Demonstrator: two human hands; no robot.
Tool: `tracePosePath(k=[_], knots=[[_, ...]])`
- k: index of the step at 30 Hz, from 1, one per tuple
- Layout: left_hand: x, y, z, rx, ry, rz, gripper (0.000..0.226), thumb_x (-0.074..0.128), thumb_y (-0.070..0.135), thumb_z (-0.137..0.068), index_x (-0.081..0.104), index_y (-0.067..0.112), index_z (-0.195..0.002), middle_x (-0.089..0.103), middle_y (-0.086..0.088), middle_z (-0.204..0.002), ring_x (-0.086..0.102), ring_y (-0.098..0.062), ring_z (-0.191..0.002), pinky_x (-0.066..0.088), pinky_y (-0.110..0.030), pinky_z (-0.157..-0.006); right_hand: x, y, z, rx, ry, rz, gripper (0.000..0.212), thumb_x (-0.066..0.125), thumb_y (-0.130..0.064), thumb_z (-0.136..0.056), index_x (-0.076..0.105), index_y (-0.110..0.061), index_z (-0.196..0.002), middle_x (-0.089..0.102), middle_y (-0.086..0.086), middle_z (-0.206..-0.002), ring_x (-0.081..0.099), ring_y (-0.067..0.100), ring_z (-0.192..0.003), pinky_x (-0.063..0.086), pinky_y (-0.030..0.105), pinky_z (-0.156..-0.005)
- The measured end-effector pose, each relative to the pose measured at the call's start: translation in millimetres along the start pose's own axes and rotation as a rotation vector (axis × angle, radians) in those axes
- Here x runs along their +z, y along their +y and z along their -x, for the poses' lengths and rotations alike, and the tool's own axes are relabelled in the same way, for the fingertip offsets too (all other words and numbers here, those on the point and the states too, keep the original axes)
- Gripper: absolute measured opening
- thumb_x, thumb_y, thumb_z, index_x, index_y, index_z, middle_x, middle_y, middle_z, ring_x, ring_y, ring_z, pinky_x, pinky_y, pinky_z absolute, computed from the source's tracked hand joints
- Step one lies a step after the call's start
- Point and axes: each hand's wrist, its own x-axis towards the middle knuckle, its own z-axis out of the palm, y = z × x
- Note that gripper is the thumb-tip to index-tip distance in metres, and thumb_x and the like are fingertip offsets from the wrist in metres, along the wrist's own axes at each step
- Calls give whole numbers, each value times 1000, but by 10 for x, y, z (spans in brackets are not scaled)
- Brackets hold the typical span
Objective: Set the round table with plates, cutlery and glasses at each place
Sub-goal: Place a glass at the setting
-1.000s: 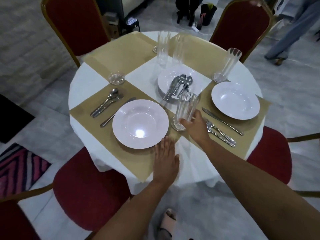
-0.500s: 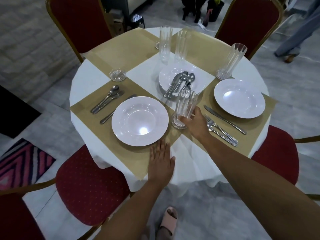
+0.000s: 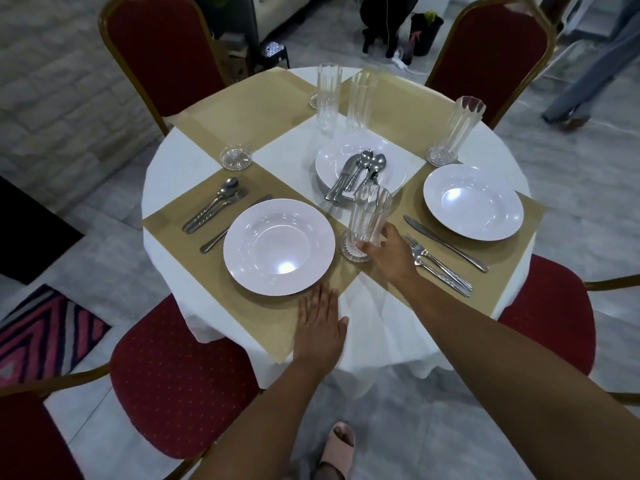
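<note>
White cloth covers the round tabletop (image 3: 166, 174) below you, with tan placemats laid across it for each seat. Take the near white plate (image 3: 278, 246) as your landmark: it sits on the placemat (image 3: 194, 223) closest to you. Your left hand (image 3: 320, 323) lies flat and open, fingers spread, on that mat's edge just below the plate, holding nothing. Your right hand (image 3: 388, 252) is wrapped around the lower part of a tall ribbed glass (image 3: 367, 225) standing upright just right of the plate, its base on the tabletop. Left of the plate lie a knife (image 3: 232, 226), and beyond it a spoon and fork (image 3: 214, 206) side by side. Farther right of the plate, past the held glass, two forks (image 3: 440, 268) and a second knife (image 3: 445, 242) rest on another mat beside a second white plate (image 3: 472, 201). Beyond the landmark plate, at the middle of the tabletop, a stack of plates (image 3: 360, 164) carries loose cutlery (image 3: 356, 173). Behind that stack stand two tall glasses (image 3: 343, 98), and another tall glass (image 3: 455, 131) stands just beyond the second plate. Up and left of the landmark plate sits a small low glass dish (image 3: 236, 156). Red padded chairs (image 3: 180, 375) with gold frames ring the table.
</note>
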Motion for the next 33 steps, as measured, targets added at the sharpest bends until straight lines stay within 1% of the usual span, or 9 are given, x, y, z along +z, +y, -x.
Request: tracePosePath(k=[3, 6, 7, 9, 11, 15, 22, 27, 33], knots=[[-38, 3, -25, -37, -39, -14, 63, 27, 40, -90, 50, 4, -138, 44, -15, -146, 42, -29, -136, 14, -48, -118, -41, 34, 123, 26, -14, 73, 68, 67, -40, -87, 39, -21, -146, 54, 4, -142, 53, 27, -128, 43, 39, -104], [-115, -32, -41, -7, -110, -19, 74, 3, 48, -91, 8, 8, -153, 0, -11, -161, -2, -23, -150, -5, -44, -119, -68, 107, 364, -13, -6, 184, 53, 57, -31, -96, 41, -14, -144, 52, 11, -142, 50, 30, -128, 42, 36, -96], [-134, -47, -44, -12, -123, -6, 77, -3, 51, -88, 1, 10, -153, -7, -9, -162, -9, -21, -149, -9, -43, -118, -73, 152, 447, -39, -11, 264, 47, 55, -29, -97, 43, -14, -140, 54, 11, -138, 52, 31, -126, 43, 35, -91], [-180, -88, -23, -18, -114, -35, 69, 3, 49, -96, 0, 11, -154, -6, -9, -162, -10, -20, -149, -9, -42, -118, -82, 261, 605, -109, -58, 444, 39, 51, -27, -96, 48, -15, -133, 60, 10, -127, 57, 31, -117, 45, 33, -81], [-210, -128, 55, -21, -110, -28, 62, 15, 43, -102, 2, 11, -154, -4, -9, -162, -8, -21, -149, -7, -44, -120, -92, 377, 745, -142, -148, 626, 47, 47, -29, -98, 42, -13, -141, 53, 8, -138, 50, 30, -124, 46, 37, -92], [-304, -221, 387, -21, -142, 6, 61, 18, 40, -103, 1, 9, -153, -8, -8, -162, -10, -21, -149, -5, -43, -120, -45, 514, 1135, -134, -248, 819, 56, 40, -32, -100, 30, -7, -149, 30, 10, -157, 32, 30, -140, 32, 38, -113], [-345, -544, 1095, -63, -207, -4, 60, 17, 37, -104, -1, 8, -153, -8, -10, -162, -8, -22, -149, -5, -45, -120, 245, 665, 1801, -136, -320, 934, 54, 36, -40, -98, 36, -8, -142, 36, 9, -150, 36, 29, -133, 33, 42, -109], [-285, -799, 1591, -127, -234, -10, 60, 15, 39, -104, -2, 7, -153, -9, -11, -161, -9, -24, -149, -3, -47, -120, 539, 649, 2290, -167, -388, 948, 60, 34, -42, -101, 26, -9, -150, 20, 11, -160, 22, 31, -145, 25, 44, -117], [-204, -1049, 2222, -281, -230, 77, 60, 14, 40, -104, 3, 8, -153, -4, -11, -162, -5, -24, -150, -1, -45, -121, 988, 564, 2680, -236, -499, 970, 59, 35, -41, -101, 26, -10, -151, 21, 10, -160, 20, 31, -147, 23, 43, -117]])
